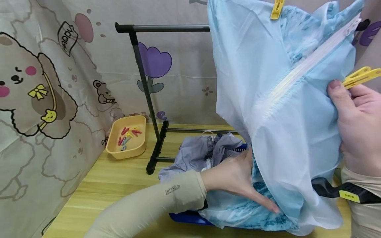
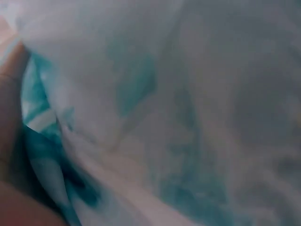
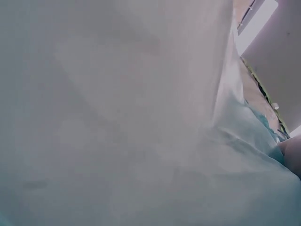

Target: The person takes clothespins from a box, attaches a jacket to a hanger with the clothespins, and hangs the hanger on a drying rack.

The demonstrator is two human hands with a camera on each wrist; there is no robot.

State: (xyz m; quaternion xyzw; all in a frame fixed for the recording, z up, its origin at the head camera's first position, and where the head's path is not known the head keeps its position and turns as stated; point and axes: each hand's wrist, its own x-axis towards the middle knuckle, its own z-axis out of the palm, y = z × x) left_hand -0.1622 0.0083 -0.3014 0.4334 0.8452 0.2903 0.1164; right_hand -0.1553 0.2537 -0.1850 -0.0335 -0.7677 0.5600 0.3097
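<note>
A light blue and white jacket [image 1: 285,109] with a white zipper hangs from the rack, a yellow clothespin [image 1: 277,9] on its top edge. My right hand [image 1: 361,129] is at the jacket's right edge, thumb against the cloth, and holds another yellow clothespin [image 1: 361,77]. Lower down, my left hand [image 1: 235,175] is spread, thumb stretched across the blue patterned cloth and fingertips hidden behind the hanging fabric. Blurred cloth [image 2: 155,117] fills most of the left wrist view. Pale fabric [image 3: 141,113] covers most of the right wrist view.
The black rack [image 1: 166,28] stands on a wooden table [image 1: 98,191]. A yellow tray [image 1: 140,150] holds several small coloured clothespins at the left. Grey clothing [image 1: 193,152] lies in a blue basket [image 1: 187,218] under the jacket. A printed curtain [image 1: 184,99] hangs behind.
</note>
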